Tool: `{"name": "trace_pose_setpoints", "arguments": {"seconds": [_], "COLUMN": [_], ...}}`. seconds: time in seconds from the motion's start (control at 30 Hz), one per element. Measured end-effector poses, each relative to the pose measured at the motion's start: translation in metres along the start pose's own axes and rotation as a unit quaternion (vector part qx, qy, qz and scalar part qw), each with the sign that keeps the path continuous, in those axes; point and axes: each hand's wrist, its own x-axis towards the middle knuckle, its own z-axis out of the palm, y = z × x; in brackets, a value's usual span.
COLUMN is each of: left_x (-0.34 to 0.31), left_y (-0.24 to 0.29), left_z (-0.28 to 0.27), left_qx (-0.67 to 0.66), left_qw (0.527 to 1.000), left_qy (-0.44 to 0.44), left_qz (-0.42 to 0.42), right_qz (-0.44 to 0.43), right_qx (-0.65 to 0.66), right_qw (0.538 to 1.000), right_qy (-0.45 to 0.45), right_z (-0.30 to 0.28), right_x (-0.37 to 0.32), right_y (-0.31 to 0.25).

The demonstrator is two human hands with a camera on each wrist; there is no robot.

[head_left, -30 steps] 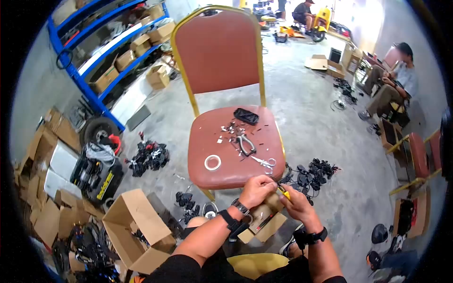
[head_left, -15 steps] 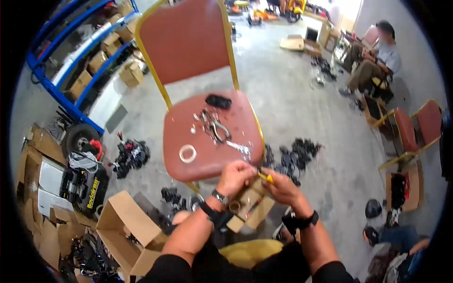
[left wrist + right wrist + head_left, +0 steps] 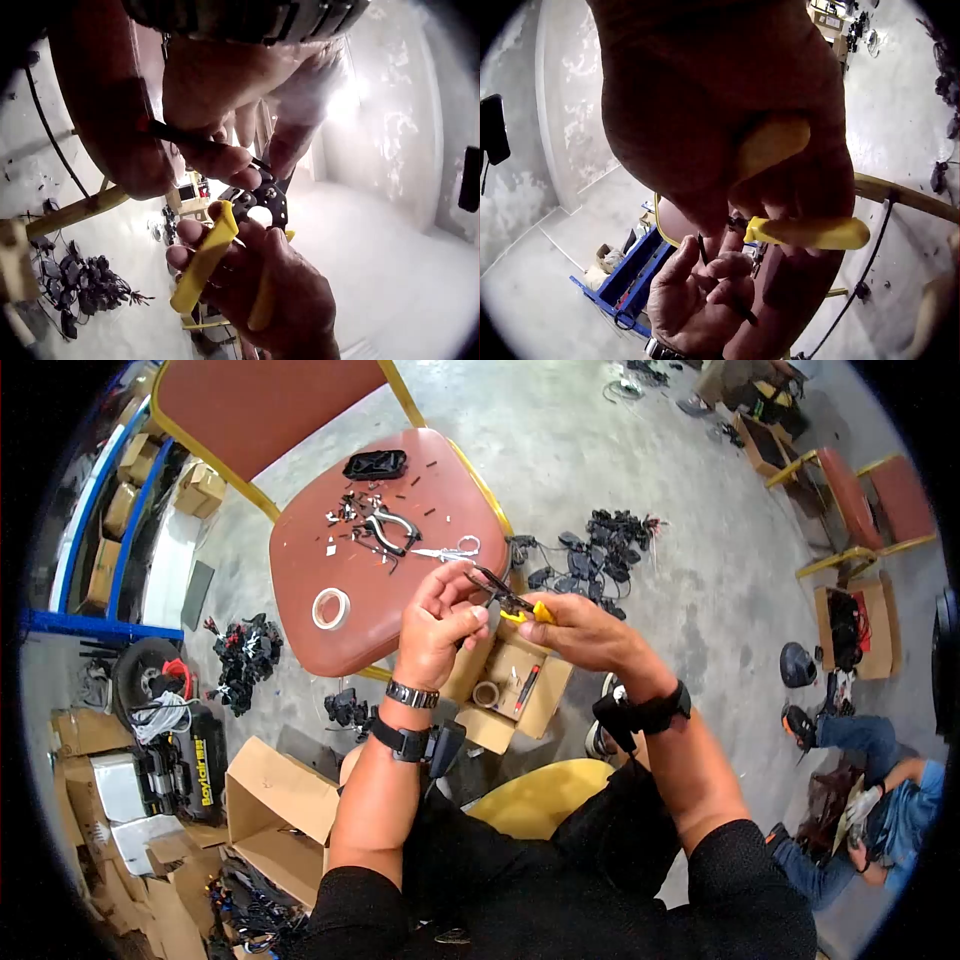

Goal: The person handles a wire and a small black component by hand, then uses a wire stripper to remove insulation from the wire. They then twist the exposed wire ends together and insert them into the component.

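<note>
My right hand (image 3: pixel 590 632) grips a yellow-handled wire stripper (image 3: pixel 206 259), its handles spread apart and its dark metal head towards my left hand. Thumb and fingers of my left hand (image 3: pixel 432 628) pinch a thin black cable (image 3: pixel 184 139) close beside the stripper's head. In the right wrist view an end of that cable sticks out past the left fingers (image 3: pixel 727 292). Both hands are above the front edge of a red chair seat (image 3: pixel 375 615). On the seat lie scissors (image 3: pixel 450 552), grey-handled pliers (image 3: pixel 392 532), a white tape roll (image 3: pixel 330 609) and black and white scraps.
Below my hands is an open cardboard box (image 3: pixel 550 705) with a tape roll and a red-black pen-like tool. A larger box (image 3: pixel 280 790) stands left. Bundles of black cabled parts (image 3: pixel 600 555) lie on the floor. Another person (image 3: pixel 900 820) sits at the lower right.
The head view has tilted down and turned, so the chair appears further up and left. The hands have come up, and the stripper's dark head now shows between them.
</note>
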Motion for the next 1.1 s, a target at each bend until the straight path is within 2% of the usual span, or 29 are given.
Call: {"name": "trace_pose_setpoints", "arguments": {"seconds": [0.13,0.33,0.6,0.7,0.8,1.1], "left_x": [-0.001,-0.001,-0.003,-0.003,-0.004,-0.005], "left_y": [0.005,0.004,0.001,-0.001,0.003,0.005], "left_z": [-0.006,-0.012,-0.003,-0.006,-0.008,-0.012], "left_qx": [-0.027,-0.038,-0.048,-0.050,-0.057,-0.081], "left_qw": [0.995,0.989,0.985,0.986,0.986,0.980], "left_qy": [-0.095,-0.134,-0.148,-0.139,-0.139,-0.160], "left_qz": [-0.015,-0.044,-0.074,-0.073,-0.077,-0.085], "right_qz": [0.007,-0.024,0.028,-0.024,-0.035,0.005], "right_qx": [-0.012,-0.046,-0.074,-0.058,-0.081,-0.100], "right_qw": [0.999,0.996,0.990,0.995,0.994,0.991], "right_qy": [-0.041,-0.071,-0.115,-0.077,-0.067,-0.090], "right_z": [-0.005,-0.012,-0.014,-0.009,-0.007,-0.007], "right_x": [-0.004,-0.009,-0.013,-0.013,-0.012,-0.010], "right_y": [-0.008,-0.014,-0.028,-0.021,-0.022,-0.030]}}
